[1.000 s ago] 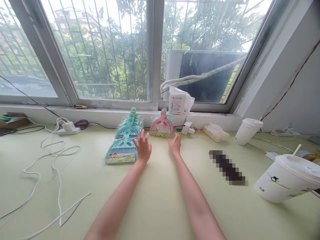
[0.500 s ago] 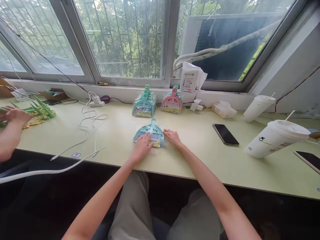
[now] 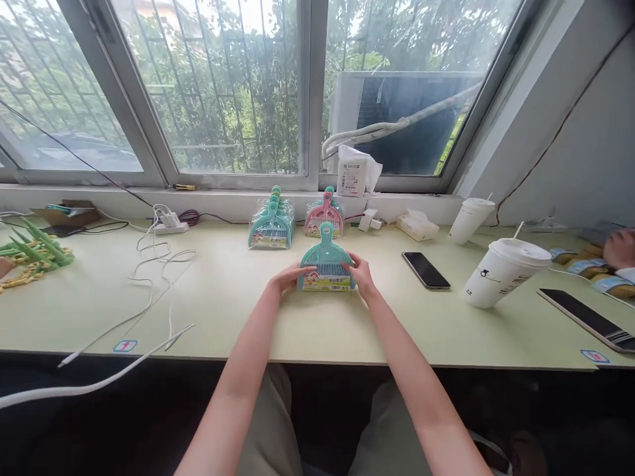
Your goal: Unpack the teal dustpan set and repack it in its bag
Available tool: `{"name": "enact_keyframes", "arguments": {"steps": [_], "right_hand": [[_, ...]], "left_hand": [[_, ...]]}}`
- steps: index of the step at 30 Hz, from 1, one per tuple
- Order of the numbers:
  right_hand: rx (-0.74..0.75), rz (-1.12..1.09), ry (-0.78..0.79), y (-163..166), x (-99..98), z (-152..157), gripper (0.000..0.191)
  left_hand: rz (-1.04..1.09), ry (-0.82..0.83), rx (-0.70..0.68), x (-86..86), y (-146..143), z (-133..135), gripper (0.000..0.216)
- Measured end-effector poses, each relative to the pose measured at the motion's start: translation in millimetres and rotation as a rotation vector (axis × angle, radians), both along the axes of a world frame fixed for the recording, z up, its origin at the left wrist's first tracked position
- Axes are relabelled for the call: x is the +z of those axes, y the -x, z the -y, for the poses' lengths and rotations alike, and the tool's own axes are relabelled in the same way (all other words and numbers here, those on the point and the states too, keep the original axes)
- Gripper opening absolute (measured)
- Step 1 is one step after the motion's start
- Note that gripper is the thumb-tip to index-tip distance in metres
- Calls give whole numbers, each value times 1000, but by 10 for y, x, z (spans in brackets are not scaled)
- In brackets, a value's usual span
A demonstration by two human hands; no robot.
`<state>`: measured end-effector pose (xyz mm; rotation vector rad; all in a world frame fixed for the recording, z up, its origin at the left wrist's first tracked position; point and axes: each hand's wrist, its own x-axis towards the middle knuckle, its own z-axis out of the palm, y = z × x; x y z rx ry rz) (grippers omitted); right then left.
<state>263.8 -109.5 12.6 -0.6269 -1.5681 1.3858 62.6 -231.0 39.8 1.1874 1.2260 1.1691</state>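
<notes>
A teal mini dustpan-and-brush set (image 3: 326, 261) in clear wrap sits on the pale green desk (image 3: 238, 311), its handle pointing toward the window. My left hand (image 3: 286, 277) grips its left edge and my right hand (image 3: 360, 273) grips its right edge. Behind it, by the window sill, lies a stack of more teal sets (image 3: 270, 225) with a pink set (image 3: 323, 217) beside it.
White cables (image 3: 159, 264) and a power strip (image 3: 171, 227) lie at the left. A phone (image 3: 425, 270), two lidded paper cups (image 3: 501, 272), a tissue pack (image 3: 417, 226) and a tablet (image 3: 590, 318) lie at the right. Other people's hands show at both edges, by green and yellow parts (image 3: 30, 254).
One teal set came off the stack and moved to the desk's middle. Both my hands now hold it by its sides. The camera pulled back from the window.
</notes>
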Motion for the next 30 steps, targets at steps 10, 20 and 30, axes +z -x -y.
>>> {"name": "enact_keyframes", "arguments": {"steps": [10, 20, 30], "right_hand": [[-172, 394, -324, 105, 44, 313, 39], [76, 132, 291, 110, -85, 153, 42], [12, -13, 369, -51, -27, 28, 47]], "left_hand": [[492, 57, 540, -173, 0, -155, 33], [423, -31, 265, -62, -91, 14, 38], [359, -60, 511, -101, 216, -57, 32]]}}
